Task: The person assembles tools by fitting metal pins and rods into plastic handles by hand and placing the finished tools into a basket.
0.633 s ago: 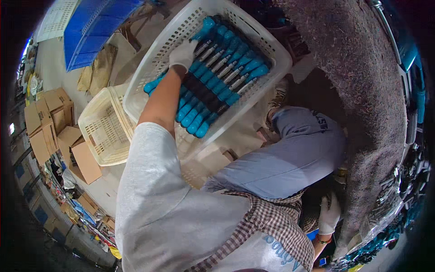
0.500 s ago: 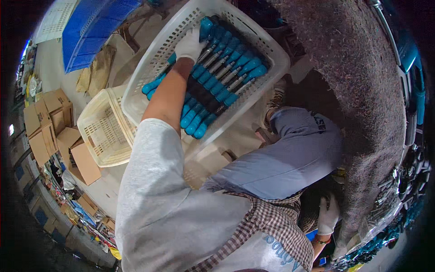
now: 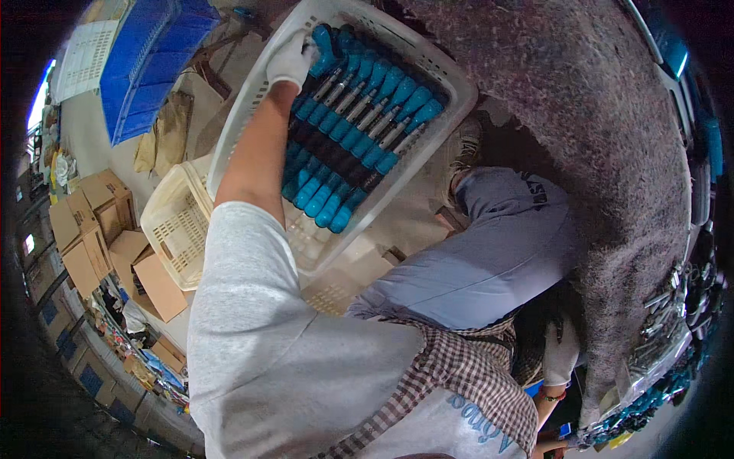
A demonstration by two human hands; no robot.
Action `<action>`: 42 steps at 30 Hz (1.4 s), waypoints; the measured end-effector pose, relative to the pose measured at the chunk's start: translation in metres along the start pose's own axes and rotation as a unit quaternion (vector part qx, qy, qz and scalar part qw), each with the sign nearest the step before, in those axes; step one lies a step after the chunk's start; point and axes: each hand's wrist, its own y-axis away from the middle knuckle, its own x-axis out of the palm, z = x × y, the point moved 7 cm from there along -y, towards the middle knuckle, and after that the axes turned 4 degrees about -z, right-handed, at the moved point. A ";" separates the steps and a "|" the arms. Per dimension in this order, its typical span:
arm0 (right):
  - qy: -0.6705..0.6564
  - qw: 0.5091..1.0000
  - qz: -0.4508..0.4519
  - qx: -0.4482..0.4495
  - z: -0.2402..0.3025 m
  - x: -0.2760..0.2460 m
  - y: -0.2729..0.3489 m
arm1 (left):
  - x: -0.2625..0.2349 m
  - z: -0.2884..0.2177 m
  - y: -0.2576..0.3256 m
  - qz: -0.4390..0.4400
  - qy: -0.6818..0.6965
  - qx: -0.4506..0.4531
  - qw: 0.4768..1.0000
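Observation:
A white plastic basket (image 3: pixel 229 145) with slotted walls holds a row of teal tools (image 3: pixel 358 141), laid side by side with rounded ends, bare metal shafts and teal-and-black handles. My left hand (image 3: pixel 290 63), in a white glove, reaches over the basket's far left wall. Its fingers are curled round the neck of the leftmost tool (image 3: pixel 324 47), beside its rounded teal end; my forearm hides part of the row's left side. At the lower right, my right hand (image 3: pixel 562 353), also gloved in white, rests with fingers stretched against something dark beside my lap.
A grey fuzzy cloth (image 3: pixel 550 99) covers a surface along the right. Left of the basket are a cream crate (image 3: pixel 180 229), cardboard boxes (image 3: pixel 95 229) and a blue bin (image 3: pixel 149 69). Wrapped parts (image 3: pixel 657 375) lie at the lower right. My bent leg (image 3: pixel 474 260) is close to the basket.
My left hand has drawn left with the end tool. Tool ends that poked out left of my forearm no longer show there. The view has shifted slightly; my right hand stays in place.

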 end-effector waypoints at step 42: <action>-0.020 0.991 0.103 0.087 0.019 0.002 -0.011 | 0.022 0.008 0.063 0.181 -0.221 -0.123 0.950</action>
